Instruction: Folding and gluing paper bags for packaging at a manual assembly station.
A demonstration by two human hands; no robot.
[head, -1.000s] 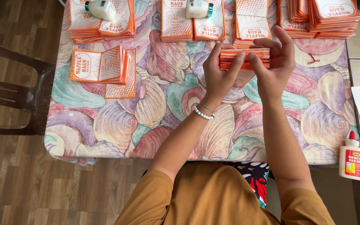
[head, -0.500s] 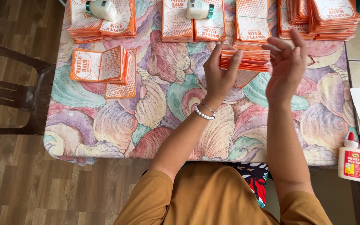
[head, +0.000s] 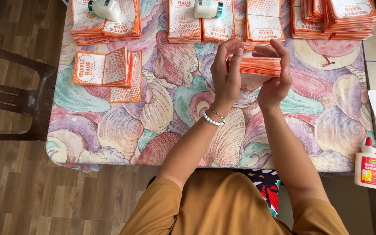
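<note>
Far edge of table (head: 109, 148): row of orange-and-white paper stacks (head: 183, 21), two glue bottles (head: 207, 8) lying on top. Left side: smaller stack (head: 103, 67). Near right corner: upright glue bottle (head: 367, 165). Held sleeve stack (head: 257, 66) above table centre, long axis left-right, edges toward camera; left hand (head: 226, 74) and right hand (head: 275, 78) clasp its ends.

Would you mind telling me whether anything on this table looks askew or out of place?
Mostly tidy. The small pile of orange paper sleeves on the left is fanned and tilted rather than squared like the stacks along the far edge. Both hands, left hand and right hand, grip a neat stack of sleeves. Nothing looks spilled or torn.
</note>
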